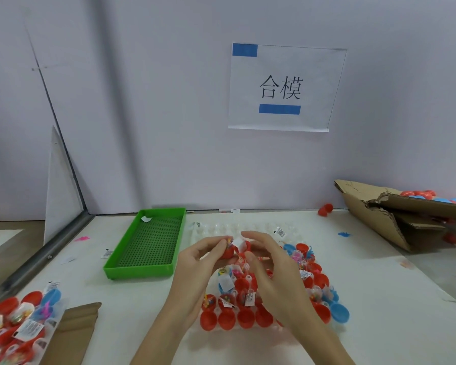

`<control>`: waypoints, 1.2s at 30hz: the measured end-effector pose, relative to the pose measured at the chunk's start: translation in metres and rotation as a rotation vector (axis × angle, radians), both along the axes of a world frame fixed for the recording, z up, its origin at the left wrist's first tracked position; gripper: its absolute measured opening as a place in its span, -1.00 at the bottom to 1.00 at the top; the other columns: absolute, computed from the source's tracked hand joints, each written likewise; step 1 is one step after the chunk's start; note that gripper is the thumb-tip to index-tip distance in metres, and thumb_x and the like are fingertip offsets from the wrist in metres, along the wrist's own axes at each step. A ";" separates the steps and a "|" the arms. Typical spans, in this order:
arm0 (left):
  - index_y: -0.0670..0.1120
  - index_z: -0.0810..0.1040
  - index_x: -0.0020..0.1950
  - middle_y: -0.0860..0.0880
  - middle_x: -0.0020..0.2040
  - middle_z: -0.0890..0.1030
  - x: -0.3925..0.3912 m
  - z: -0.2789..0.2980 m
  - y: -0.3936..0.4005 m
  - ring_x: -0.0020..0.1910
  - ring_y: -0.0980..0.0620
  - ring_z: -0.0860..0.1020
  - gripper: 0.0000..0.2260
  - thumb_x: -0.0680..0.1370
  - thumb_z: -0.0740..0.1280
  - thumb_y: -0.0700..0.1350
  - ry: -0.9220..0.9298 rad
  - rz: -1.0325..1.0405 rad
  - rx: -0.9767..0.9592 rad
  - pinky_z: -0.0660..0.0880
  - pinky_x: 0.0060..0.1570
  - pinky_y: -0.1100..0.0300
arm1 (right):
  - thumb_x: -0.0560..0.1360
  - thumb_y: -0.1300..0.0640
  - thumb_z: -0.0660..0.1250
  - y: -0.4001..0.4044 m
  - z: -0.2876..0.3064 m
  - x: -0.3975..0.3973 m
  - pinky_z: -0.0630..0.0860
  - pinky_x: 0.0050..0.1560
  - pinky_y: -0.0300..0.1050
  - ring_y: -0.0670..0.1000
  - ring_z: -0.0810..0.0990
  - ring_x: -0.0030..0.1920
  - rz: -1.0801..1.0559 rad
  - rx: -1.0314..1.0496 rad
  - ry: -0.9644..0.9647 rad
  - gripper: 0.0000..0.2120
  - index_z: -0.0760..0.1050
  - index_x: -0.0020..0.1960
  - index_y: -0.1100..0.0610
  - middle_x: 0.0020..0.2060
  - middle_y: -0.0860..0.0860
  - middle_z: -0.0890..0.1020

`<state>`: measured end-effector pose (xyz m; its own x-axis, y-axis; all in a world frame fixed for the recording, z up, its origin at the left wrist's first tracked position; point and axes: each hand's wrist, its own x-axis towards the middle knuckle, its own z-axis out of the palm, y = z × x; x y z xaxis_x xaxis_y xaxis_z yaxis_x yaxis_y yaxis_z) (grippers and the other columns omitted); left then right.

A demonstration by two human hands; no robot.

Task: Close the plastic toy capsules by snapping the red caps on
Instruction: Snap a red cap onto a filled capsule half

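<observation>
Nearest to the camera, at the bottom left corner, lies a heap of red and blue capsules (13, 320) with small printed slips, beside a flat piece of brown cardboard (74, 330). Both forearms come up from the bottom edge over a clear plastic tray (253, 280) that holds rows of open red capsule halves (245, 318), some with little toys and paper slips inside, and a few blue halves (340, 313) at its right side. Above the tray, the left hand (200, 262) grips a red capsule (228, 252) between its curled fingers and thumb. The right hand (269, 262) is close beside it, its fingers curled around a red cap (247, 245); cap and capsule are almost touching. Further back, left of the tray, stands a green plastic tray (148, 243). At the far right is a torn cardboard box (395, 214) with red and blue capsules inside. On the wall hangs a paper sign (284, 88).
</observation>
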<state>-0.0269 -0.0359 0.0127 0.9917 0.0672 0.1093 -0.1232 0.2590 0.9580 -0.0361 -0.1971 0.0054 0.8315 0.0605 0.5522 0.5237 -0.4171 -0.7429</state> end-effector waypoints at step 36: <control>-0.01 0.73 -0.04 -0.04 -0.02 0.75 -0.003 -0.007 -0.012 -0.04 -0.04 0.74 -0.85 0.61 0.43 -0.25 -0.205 0.029 0.195 0.68 -0.11 0.15 | 0.60 0.01 0.37 -0.002 0.000 0.002 0.45 -0.15 -0.57 -0.39 0.57 0.01 -0.195 0.215 0.139 -0.78 0.52 -0.15 -0.28 -0.20 -0.38 0.64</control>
<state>-0.0299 -0.0478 0.0058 0.9455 0.0534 0.3212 -0.3243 0.0660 0.9437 -0.0337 -0.1986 0.0055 0.8843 -0.2128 0.4156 0.3370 -0.3252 -0.8836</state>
